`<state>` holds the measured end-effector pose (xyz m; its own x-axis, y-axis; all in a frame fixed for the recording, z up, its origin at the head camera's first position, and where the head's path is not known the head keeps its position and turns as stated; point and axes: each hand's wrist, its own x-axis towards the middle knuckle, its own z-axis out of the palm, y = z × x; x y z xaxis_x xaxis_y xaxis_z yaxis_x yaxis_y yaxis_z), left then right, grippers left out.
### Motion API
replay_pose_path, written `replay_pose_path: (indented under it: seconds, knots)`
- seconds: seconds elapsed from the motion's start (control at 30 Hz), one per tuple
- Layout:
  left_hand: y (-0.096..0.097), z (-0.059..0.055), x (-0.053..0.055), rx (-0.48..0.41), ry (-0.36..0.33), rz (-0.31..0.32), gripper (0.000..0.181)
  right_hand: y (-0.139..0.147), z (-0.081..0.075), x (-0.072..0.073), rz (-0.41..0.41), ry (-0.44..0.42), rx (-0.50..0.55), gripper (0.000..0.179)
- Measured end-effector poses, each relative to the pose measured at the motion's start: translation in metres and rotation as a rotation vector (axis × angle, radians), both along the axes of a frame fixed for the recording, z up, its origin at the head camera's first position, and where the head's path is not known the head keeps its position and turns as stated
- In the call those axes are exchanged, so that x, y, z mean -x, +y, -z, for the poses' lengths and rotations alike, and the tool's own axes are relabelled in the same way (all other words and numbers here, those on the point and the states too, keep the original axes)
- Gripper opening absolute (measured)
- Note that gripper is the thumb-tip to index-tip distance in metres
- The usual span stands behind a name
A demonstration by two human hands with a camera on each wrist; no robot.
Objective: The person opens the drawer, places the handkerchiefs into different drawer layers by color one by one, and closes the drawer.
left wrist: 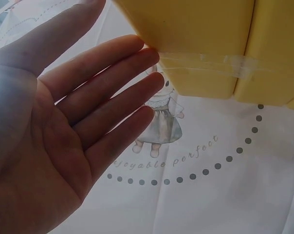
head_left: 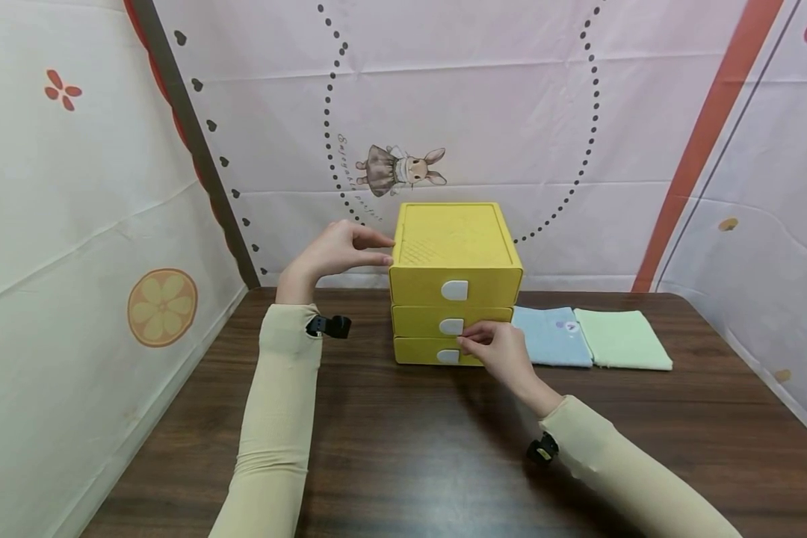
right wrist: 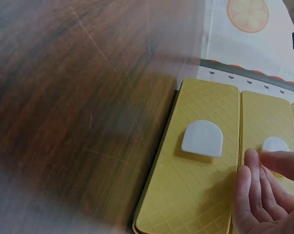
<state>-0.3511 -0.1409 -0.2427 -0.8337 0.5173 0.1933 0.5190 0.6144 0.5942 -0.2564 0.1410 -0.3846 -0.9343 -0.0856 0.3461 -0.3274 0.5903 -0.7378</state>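
Observation:
A yellow three-drawer box (head_left: 462, 233) stands on the table, its drawers flush with one another. Each drawer front has a white rounded handle. My left hand (head_left: 341, 250) is at the box's upper left side, fingers extended and fingertips at its edge. In the left wrist view, that hand's palm (left wrist: 64, 126) shows, with the fingers fairly straight beside the yellow wall. At the middle drawer, my right hand (head_left: 501, 350) has thumb and fingertips together at the white handle (head_left: 451, 326), pinching its edge. The bottom drawer's handle (right wrist: 202, 139) is untouched.
To the right of the box lie a folded blue cloth (head_left: 550, 338) and a folded light green cloth (head_left: 622, 340). The dark wooden table (head_left: 390, 448) extends in front. A printed curtain (head_left: 471, 119) hangs close behind the box. Clear tape (left wrist: 225, 66) crosses its side.

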Motion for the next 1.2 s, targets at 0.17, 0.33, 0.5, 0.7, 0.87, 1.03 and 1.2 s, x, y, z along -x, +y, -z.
replay_pose_path:
  seconds: [0.17, 0.33, 0.5, 0.7, 0.87, 1.03, 1.2]
  knots:
    - [0.0, 0.0, -0.001, 0.0, 0.008, 0.007, 0.044, 0.0, 0.0, 0.001, 0.007, 0.005, 0.018, 0.009]
    - [0.0, 0.001, -0.001, -0.005, 0.011, 0.01, 0.044, 0.0, 0.001, 0.002, 0.013, 0.002, 0.022, 0.009]
    - [-0.001, 0.003, 0.001, -0.014, 0.009, 0.014, 0.045, 0.001, 0.001, 0.0, 0.016, -0.027, 0.029, 0.009]
    - [-0.002, 0.004, 0.001, -0.022, 0.0, 0.01, 0.044, 0.002, 0.0, -0.004, 0.011, -0.037, 0.033, 0.01]
    - [-0.001, 0.003, 0.0, -0.017, -0.001, 0.009, 0.044, 0.002, -0.001, -0.008, -0.011, -0.062, 0.051, 0.01]
    - [-0.001, 0.002, 0.001, -0.017, 0.005, 0.014, 0.044, 0.001, -0.003, -0.012, -0.023, -0.073, 0.068, 0.01]
    - [-0.001, 0.001, 0.001, -0.02, 0.002, 0.018, 0.045, 0.002, -0.002, -0.015, -0.035, -0.062, 0.055, 0.009]
